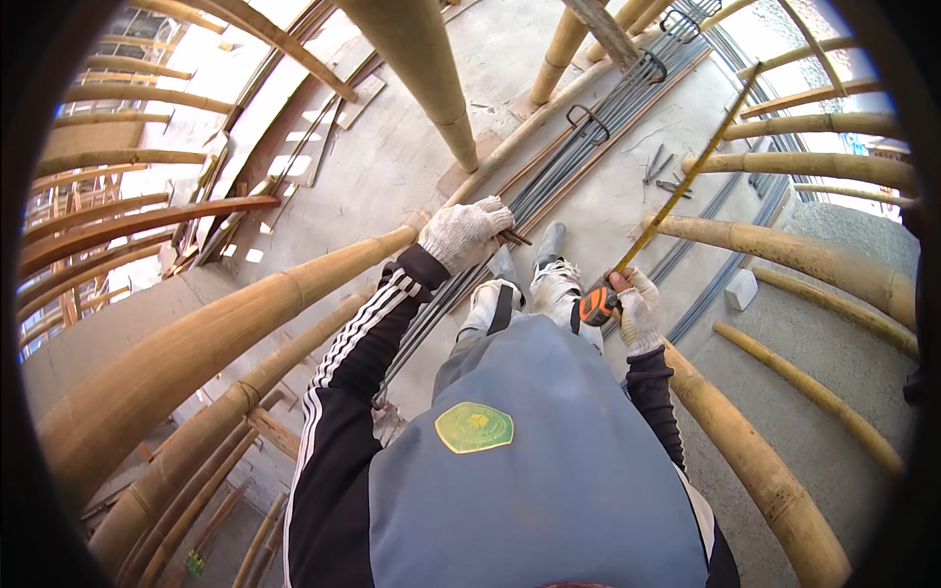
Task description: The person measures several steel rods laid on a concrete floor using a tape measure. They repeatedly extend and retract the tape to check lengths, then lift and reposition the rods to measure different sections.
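While my right hand (640, 314) grips the tape measure (596, 306) (left hand (463, 235): can't tell), I'd guess measuring; next, steady the blade (694, 169).

Blue-grey top (559, 461) w/ yellow-green badge (474, 428), blk sleeves (338, 461) w/ wht stripes (357, 333), wht knit gloves (465, 233)

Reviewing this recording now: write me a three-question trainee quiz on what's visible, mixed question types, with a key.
1. Which hand holds the orange-and-black tape measure?
2. True or false: the yellow blade is fully wound into its case.
3. What colour is the glove on the left hand? A) black B) off-white C) orange

Key:
1. The right hand.
2. False; it extends well out of the case.
3. B
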`<state>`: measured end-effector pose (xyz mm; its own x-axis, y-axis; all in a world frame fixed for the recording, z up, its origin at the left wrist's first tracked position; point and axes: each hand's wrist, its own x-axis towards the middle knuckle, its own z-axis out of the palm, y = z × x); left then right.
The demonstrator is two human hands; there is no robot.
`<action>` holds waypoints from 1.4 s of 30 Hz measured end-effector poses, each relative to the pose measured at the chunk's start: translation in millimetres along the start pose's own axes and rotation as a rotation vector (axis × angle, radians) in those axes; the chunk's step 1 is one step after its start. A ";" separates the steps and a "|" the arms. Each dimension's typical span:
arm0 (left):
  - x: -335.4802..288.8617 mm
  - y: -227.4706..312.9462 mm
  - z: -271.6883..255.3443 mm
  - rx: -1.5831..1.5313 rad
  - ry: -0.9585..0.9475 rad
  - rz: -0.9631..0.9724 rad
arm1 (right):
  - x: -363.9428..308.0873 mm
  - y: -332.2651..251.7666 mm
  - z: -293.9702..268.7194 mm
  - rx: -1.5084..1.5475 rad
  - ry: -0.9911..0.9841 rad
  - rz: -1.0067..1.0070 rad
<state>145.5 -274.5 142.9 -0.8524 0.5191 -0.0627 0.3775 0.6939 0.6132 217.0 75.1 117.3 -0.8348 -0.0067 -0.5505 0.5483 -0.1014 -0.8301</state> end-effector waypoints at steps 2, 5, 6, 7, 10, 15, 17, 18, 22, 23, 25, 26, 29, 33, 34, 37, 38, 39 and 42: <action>19.2 -2.6 3.4 -0.001 0.057 0.026 | -12.3 2.2 -3.2 0.101 -0.076 0.062; 38.6 -5.0 7.3 0.000 0.036 0.041 | -24.3 10.3 -2.9 0.089 -0.077 0.159; 42.1 -5.0 8.7 -0.003 0.033 0.050 | -27.2 13.1 -3.8 0.069 -0.058 0.229; 42.4 -4.7 9.9 -0.007 0.033 0.047 | -31.3 15.8 -4.9 0.080 -0.073 0.251; 40.2 -1.4 13.6 0.005 0.020 0.008 | -34.8 22.1 -8.6 0.068 -0.100 0.233; 26.8 9.3 18.8 0.066 0.036 -0.072 | -33.8 27.2 -12.1 0.094 -0.112 0.245; 25.6 11.4 18.9 0.099 0.035 -0.063 | -32.9 26.0 -12.1 0.177 -0.149 0.231; 24.3 11.8 18.5 0.119 0.040 -0.053 | -35.3 25.8 -12.4 0.209 -0.160 0.228; 23.2 11.3 18.0 0.197 0.022 -0.082 | -49.1 23.8 -3.6 0.126 -0.138 0.209; 22.9 10.9 18.4 0.214 0.020 -0.087 | -53.4 25.0 1.9 0.101 -0.142 0.202; 23.2 9.9 20.2 0.197 0.033 -0.089 | -64.1 31.0 12.4 0.165 -0.162 0.194; 22.0 8.7 20.8 0.216 0.025 -0.090 | -71.7 37.5 19.8 0.242 -0.209 0.166; 21.3 3.2 22.7 0.149 0.068 -0.026 | -81.5 64.4 48.5 0.211 -0.140 0.166; 16.5 -4.3 27.8 0.083 0.070 -0.018 | -101.2 105.1 78.0 0.280 -0.096 0.220; 12.9 -6.0 28.6 0.104 0.076 -0.007 | -105.7 115.4 87.8 0.318 -0.094 0.240; 5.1 -10.3 30.1 0.010 0.065 0.021 | -116.6 130.2 102.8 0.247 -0.089 0.230; 4.2 -11.9 30.8 0.004 0.069 0.032 | -118.4 131.6 107.6 0.210 -0.058 0.271; 2.6 -13.3 31.7 -0.031 0.071 0.038 | -122.3 132.2 110.6 0.196 -0.062 0.254; -0.3 -18.5 33.5 -0.088 0.080 0.045 | -128.5 131.0 123.1 0.268 -0.076 0.266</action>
<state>150.9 -270.8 105.1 -0.8631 0.5044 0.0273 0.3855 0.6228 0.6808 389.9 -59.8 90.2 -0.6719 -0.1411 -0.7271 0.7222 -0.3429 -0.6008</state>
